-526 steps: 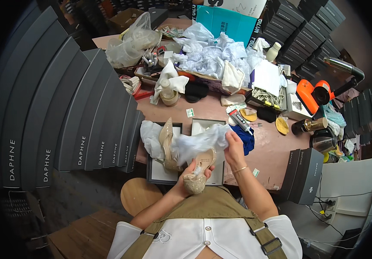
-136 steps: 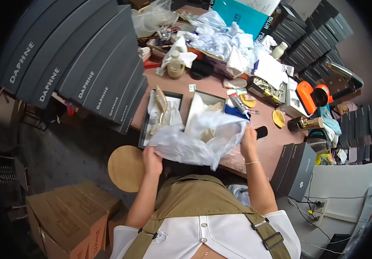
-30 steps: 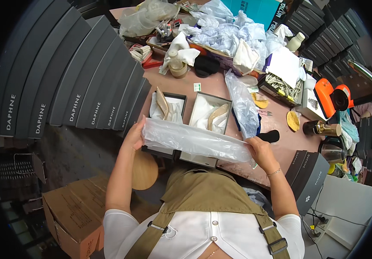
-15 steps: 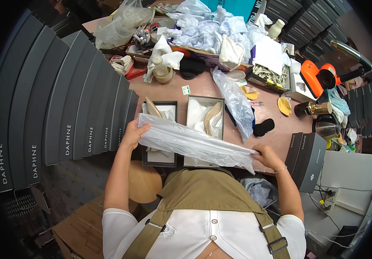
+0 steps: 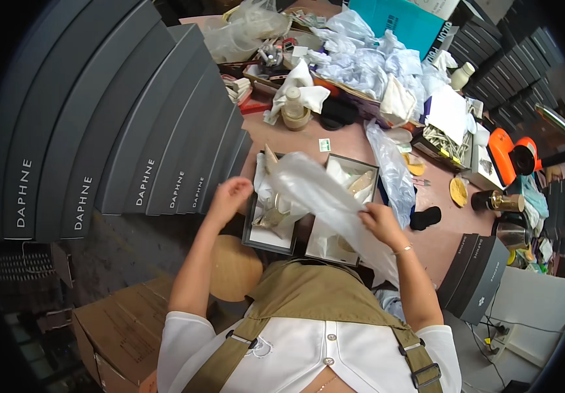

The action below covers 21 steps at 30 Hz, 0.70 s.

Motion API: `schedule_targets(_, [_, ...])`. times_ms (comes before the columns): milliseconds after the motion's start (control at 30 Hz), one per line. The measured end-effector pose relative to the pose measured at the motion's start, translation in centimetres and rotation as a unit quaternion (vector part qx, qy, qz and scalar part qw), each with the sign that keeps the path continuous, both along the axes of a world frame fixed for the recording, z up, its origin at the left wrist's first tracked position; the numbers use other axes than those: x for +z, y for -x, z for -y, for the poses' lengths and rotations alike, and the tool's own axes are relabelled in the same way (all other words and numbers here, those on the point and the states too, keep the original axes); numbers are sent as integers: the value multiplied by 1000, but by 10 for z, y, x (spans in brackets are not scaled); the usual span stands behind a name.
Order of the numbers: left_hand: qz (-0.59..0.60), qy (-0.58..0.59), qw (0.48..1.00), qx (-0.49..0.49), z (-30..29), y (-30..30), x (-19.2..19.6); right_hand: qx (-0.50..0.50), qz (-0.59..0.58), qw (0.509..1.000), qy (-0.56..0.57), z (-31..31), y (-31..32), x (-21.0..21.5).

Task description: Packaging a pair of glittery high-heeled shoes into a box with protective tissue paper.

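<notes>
Head view: the clear plastic bag is translucent, crinkled and elongated, slanting from upper left to lower right above the two open box halves. The right hand pinches its lower portion. The left hand is released, fingers loosely curled, just beside the bag's upper end and not touching it. Left box half: white tissue lining and one beige pointed shoe. Right box half: white tissue and a second beige shoe, partly hidden by the bag.
</notes>
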<state>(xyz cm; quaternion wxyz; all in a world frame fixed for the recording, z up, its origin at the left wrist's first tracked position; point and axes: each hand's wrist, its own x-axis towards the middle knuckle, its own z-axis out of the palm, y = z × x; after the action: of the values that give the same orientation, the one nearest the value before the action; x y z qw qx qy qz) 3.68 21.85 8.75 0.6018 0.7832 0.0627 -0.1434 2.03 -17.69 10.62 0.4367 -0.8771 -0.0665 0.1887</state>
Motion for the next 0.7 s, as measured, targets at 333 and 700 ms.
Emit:
schedule_targets(333, [-19,-1,996,85,105,29,-78,-34,158,984,78,10,3,38])
schedule_targets(700, [-251,263,895,257,72,18,-147,-19,207,973,103,9,12,46])
